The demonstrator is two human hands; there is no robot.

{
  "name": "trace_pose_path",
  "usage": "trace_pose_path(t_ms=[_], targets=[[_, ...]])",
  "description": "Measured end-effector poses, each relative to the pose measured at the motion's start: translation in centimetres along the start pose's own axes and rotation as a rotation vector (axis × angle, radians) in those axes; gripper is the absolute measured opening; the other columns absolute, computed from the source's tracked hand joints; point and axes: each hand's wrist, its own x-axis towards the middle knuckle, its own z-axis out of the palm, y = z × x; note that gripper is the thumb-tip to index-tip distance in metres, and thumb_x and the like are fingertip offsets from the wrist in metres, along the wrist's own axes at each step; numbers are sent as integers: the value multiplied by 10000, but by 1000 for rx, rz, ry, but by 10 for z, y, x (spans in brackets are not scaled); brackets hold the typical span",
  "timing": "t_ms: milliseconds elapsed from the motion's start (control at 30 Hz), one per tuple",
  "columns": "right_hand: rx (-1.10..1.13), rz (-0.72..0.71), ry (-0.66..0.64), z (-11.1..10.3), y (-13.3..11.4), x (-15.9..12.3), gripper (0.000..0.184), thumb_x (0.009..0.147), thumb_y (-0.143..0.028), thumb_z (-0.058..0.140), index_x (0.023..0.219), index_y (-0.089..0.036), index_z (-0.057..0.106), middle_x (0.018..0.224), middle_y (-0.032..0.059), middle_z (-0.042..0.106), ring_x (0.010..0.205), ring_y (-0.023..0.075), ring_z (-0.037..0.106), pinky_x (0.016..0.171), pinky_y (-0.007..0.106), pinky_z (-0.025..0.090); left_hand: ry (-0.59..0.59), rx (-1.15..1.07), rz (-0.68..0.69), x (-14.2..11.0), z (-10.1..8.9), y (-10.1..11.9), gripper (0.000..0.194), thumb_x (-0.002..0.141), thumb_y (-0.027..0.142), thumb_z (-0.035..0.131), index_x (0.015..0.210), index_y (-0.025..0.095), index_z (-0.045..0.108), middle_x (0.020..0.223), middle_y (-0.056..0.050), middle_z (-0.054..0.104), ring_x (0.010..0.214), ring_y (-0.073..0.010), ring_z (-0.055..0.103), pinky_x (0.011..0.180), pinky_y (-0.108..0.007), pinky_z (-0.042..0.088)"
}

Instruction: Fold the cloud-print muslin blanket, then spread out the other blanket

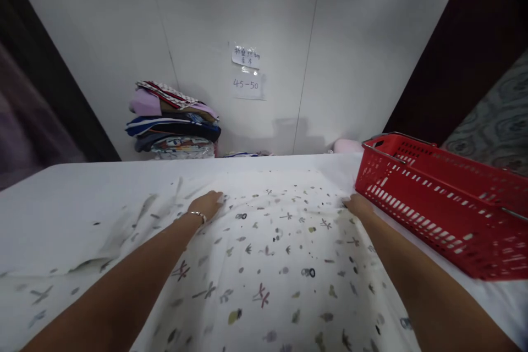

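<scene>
A white cloth with small printed plant-like motifs is spread over the table and runs down to the bottom of the view. Its left part lies in loose folds. My left hand, wearing a bracelet on the wrist, is closed on the cloth at its far left side. Across from it, my right hand pinches the far right side, close to the red basket. Both arms reach forward over the fabric, and the fingertips are partly hidden.
The red plastic basket with metal handles stands on the right of the white table. Beyond the far edge, a stack of folded fabrics rises at left. Two paper notes are stuck on the white wall. A pink thing shows behind the table.
</scene>
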Motion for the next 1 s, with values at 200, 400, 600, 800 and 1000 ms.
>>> trace_pose_path(t_ms=[200, 400, 600, 800, 1000], targets=[[1, -60, 54, 0, 0, 3, 235, 825, -240, 419, 928, -163, 616, 939, 105, 652, 869, 206, 610, 676, 261, 427, -7, 28, -25, 9, -4, 4, 212, 810, 256, 423, 904, 188, 600, 1046, -84, 571, 885, -202, 593, 707, -277, 438], [-5, -72, 104, 3, 1, -2, 370, 820, -350, 476, 1112, -131, 541, 1084, 137, 610, 984, 236, 572, 724, 278, 430, 36, -137, -136, 9, -24, 2, 189, 733, 297, 524, 883, 188, 561, 917, -65, 636, 851, -208, 585, 652, -263, 418], [39, -89, 134, -4, -8, -9, 188, 807, -244, 461, 859, -167, 624, 864, 86, 664, 822, 204, 615, 628, 253, 409, -12, -219, -116, 3, -45, 0, 247, 700, 403, 573, 823, 197, 628, 961, -63, 655, 901, -214, 588, 669, -243, 421], [127, -130, 300, -51, -29, -2, 263, 858, -324, 379, 952, -189, 585, 961, 76, 636, 859, 197, 577, 661, 263, 382, 273, -238, -263, 11, -89, -8, 279, 783, 384, 507, 880, 166, 651, 972, -87, 662, 941, -233, 583, 749, -275, 427], [417, -136, 426, -89, -69, 26, 223, 804, -288, 460, 920, -155, 597, 913, 101, 626, 850, 216, 545, 702, 279, 383, 555, -227, -290, 45, -155, -21, 405, 863, 379, 424, 1022, 53, 606, 1073, -125, 610, 1027, -233, 527, 836, -344, 382]])
